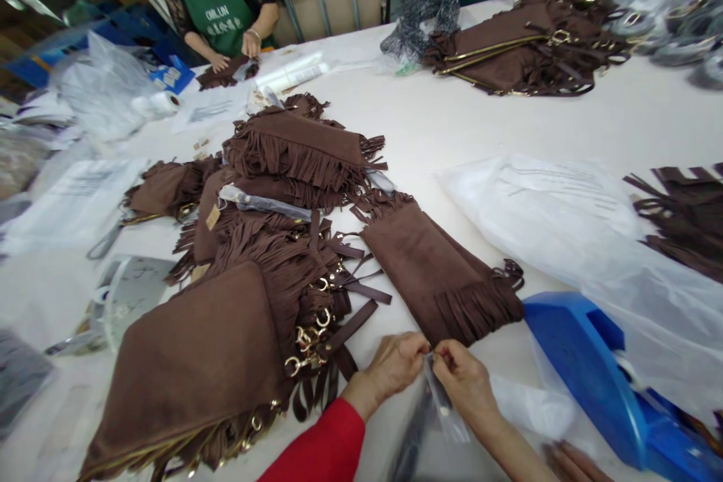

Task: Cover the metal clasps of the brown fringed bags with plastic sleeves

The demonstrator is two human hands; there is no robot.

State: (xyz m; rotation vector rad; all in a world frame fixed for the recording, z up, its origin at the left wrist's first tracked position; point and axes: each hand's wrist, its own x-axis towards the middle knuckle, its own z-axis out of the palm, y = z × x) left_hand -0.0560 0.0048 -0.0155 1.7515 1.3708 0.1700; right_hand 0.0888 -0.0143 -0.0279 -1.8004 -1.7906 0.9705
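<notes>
A dark brown fringed bag [426, 256] lies flat in front of me, its near corner just beyond my fingertips. My left hand [395, 365], below a red sleeve, pinches at the top of a narrow clear plastic sleeve [446, 403]. From the other side, my right hand [466, 380] pinches the same spot with closed fingers. The plastic sleeve hangs toward me, with something dark and long beneath or inside it. Any small fitting between the fingertips is hidden. To the left, a stack of brown bags [197, 361] shows gold clasps and zippers along its edges.
More fringed bags [305, 135] pile up behind the stack. A blue tape dispenser [587, 369] and white plastic bags [542, 196] sit to the right. Another dispenser [132, 294] stands left. Two co-workers handle items across the table [361, 68]. Blurred fingers [573, 463] show at lower right.
</notes>
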